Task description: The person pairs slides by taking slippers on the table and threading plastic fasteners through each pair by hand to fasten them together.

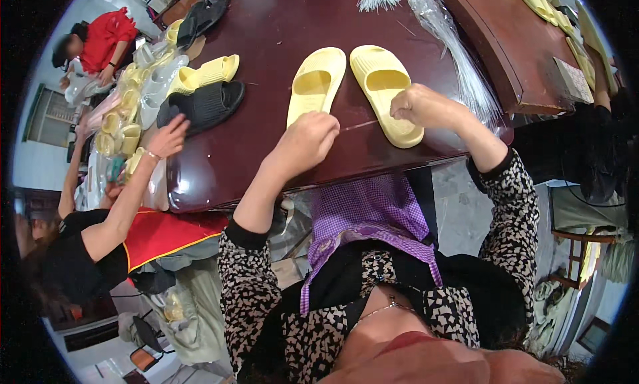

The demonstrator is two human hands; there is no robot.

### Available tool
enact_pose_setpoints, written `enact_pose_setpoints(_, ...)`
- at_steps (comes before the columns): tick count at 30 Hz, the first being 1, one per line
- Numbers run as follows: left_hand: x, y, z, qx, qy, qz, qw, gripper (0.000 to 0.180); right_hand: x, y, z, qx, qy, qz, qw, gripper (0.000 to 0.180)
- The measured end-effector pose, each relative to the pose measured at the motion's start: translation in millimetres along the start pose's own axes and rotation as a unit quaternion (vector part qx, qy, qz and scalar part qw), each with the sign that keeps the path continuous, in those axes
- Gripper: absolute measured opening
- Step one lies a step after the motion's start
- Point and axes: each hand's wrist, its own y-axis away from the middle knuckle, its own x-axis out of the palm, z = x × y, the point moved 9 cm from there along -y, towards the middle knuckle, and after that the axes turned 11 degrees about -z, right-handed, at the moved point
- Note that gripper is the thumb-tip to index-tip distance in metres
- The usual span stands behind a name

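Note:
A pair of yellow slide slippers lies side by side before me on the dark red table (266,24). My left hand (307,143) is closed at the heel of the left slipper (321,61) and covers that heel. Over the right slipper (381,66), my right hand (421,108) is pinched, its fingertips above the footbed. A thin pale plastic strand (360,126) stretches between my two hands, one end at each set of fingers. Its ends are hidden in my grip.
A bundle of clear plastic strands (466,78) lies at the right, beside a brown wooden box-like top (512,44). At the left are black slippers (212,106), yellow slippers (203,76) and bagged ones. A co-worker's hand (170,136) reaches there; a person in red (110,38) works beyond.

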Motion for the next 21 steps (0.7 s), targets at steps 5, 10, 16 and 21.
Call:
enact_pose_setpoints(5, 14, -26, 54, -0.015, 0.012, -0.02, 1.0, 0.009, -3, -31, -23, 0.031, 0.044, -0.03, 0.998, 0.011)
enact_pose_setpoints(10, 28, -40, 64, -0.047, 0.036, -0.055, 0.997, 0.009, -7, -33, -28, 0.044, 0.105, -0.067, 0.991, 0.019)
enact_pose_setpoints(16, 45, -52, 49, -0.054, 0.033, -0.079, 0.995, 0.01, -15, -18, -17, 0.02, 0.143, -0.132, 0.981, 0.035)
enact_pose_setpoints(21, 48, -47, 43, -0.068, -0.035, -0.099, 0.992, 0.012, -32, -5, 4, -0.011, 0.152, -0.185, 0.971, 0.034)
